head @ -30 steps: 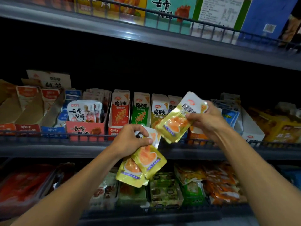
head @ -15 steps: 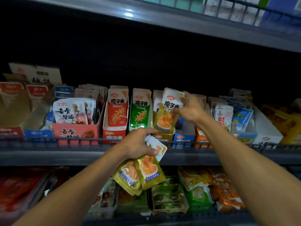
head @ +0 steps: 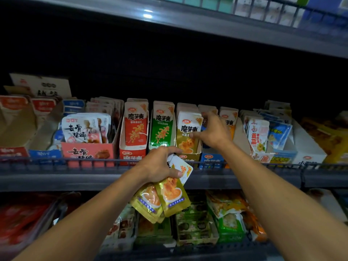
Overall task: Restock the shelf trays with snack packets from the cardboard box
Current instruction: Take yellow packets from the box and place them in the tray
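Note:
My left hand (head: 160,164) grips a bunch of gold snack packets (head: 169,198) that hang down in front of the middle shelf's edge. My right hand (head: 214,132) is up at the gold display tray (head: 188,157) on the middle shelf. It holds one gold packet (head: 188,129) standing upright at the front of that tray, thumb on the packet's face and fingers behind its right edge. The cardboard box is out of view.
A red tray (head: 132,129) and a green tray (head: 162,127) of like packets stand left of the gold one; a blue tray (head: 211,159) sits right. A wire rail (head: 75,162) fronts the shelf. The upper shelf (head: 188,21) overhangs. More snacks (head: 226,213) fill the lower shelf.
My right hand carried its gold packet from mid-air in to the gold tray and stood it upright there. My left hand kept hold of its bunch and stayed put.

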A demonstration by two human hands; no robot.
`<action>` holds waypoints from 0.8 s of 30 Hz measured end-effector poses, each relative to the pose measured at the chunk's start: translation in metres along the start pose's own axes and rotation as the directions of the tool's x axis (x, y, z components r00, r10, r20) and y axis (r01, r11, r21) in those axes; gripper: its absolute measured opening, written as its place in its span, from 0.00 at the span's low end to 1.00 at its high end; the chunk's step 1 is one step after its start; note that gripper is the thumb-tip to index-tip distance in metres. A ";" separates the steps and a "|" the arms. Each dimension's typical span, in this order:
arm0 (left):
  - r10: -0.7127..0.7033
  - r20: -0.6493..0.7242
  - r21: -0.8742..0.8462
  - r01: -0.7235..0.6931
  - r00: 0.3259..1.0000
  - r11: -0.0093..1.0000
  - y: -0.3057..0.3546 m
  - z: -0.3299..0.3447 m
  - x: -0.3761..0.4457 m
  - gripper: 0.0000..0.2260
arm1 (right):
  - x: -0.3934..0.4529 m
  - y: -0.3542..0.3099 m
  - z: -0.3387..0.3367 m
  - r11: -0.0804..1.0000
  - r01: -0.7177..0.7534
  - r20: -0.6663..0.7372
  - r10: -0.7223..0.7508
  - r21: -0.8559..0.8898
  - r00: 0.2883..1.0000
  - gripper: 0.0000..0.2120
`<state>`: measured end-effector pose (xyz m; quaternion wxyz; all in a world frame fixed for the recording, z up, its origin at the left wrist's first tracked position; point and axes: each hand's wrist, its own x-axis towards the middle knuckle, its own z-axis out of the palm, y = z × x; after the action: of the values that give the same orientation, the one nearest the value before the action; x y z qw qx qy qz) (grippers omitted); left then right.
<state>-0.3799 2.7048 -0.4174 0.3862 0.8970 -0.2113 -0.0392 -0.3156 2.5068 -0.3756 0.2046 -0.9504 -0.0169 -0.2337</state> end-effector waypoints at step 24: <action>-0.587 -0.172 -0.980 -0.076 0.791 0.185 0.055 0.006 -0.093 0.17 | -0.185 -0.073 -0.059 0.468 -0.422 0.496 -0.041 0.776 0.867 0.25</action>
<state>-0.4847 2.7050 -0.3910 0.8785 0.4580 0.1351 0.0160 -0.5153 2.5615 -0.3833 0.6698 -0.7371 -0.0687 0.0582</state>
